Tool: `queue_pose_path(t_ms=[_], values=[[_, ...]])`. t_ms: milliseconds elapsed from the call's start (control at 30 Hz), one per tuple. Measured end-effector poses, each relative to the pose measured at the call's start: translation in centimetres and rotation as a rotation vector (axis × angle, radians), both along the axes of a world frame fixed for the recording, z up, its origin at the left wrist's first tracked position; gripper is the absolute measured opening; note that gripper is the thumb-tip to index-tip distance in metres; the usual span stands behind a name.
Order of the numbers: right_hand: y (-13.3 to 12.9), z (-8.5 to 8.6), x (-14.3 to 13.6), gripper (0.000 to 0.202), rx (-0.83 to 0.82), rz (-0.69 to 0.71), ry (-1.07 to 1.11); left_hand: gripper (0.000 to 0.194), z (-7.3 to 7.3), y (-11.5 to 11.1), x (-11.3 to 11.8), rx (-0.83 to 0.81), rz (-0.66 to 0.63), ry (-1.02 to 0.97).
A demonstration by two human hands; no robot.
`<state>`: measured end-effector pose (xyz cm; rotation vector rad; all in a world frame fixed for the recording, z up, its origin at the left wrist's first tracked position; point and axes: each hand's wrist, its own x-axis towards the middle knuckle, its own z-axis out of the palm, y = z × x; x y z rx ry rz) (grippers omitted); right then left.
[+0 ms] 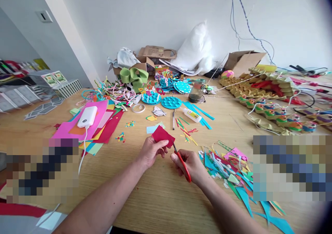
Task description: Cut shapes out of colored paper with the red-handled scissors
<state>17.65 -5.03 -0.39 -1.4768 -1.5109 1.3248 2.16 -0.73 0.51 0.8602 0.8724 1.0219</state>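
Note:
My left hand pinches a small dark-red piece of paper near the middle of the table. In my right hand are orange-handled scissors, their blades at the paper's right edge. Just beyond the paper lie a light-blue paper piece, a yellow fish cutout and a white fish cutout. A pen and a glue bottle rest farther back, with thin red and green paper strips to their right.
Colored sheets and a white power bank with a cable lie at the left. Paper scraps spread at the right, below egg cartons. A glass jar, blue discs and boxes stand behind.

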Motion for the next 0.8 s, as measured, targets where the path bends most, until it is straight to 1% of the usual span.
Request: queue_pose_path(t_ms=[233, 433, 800], values=[[0.08, 0.14, 0.08, 0.044, -0.049, 0.024, 0.053, 0.024, -0.37, -0.10, -0.11, 0.007, -0.053, 0.048], [-0.17, 0.70, 0.10, 0.045, -0.035, 0.119, 0.049, 0.020, -0.47, -0.08, 0.04, 0.011, -0.023, 0.045], [-0.17, 0.67, -0.12, 0.046, -0.057, 0.089, 0.075, 0.018, -0.66, -0.06, 0.10, 0.015, -0.021, 0.051]])
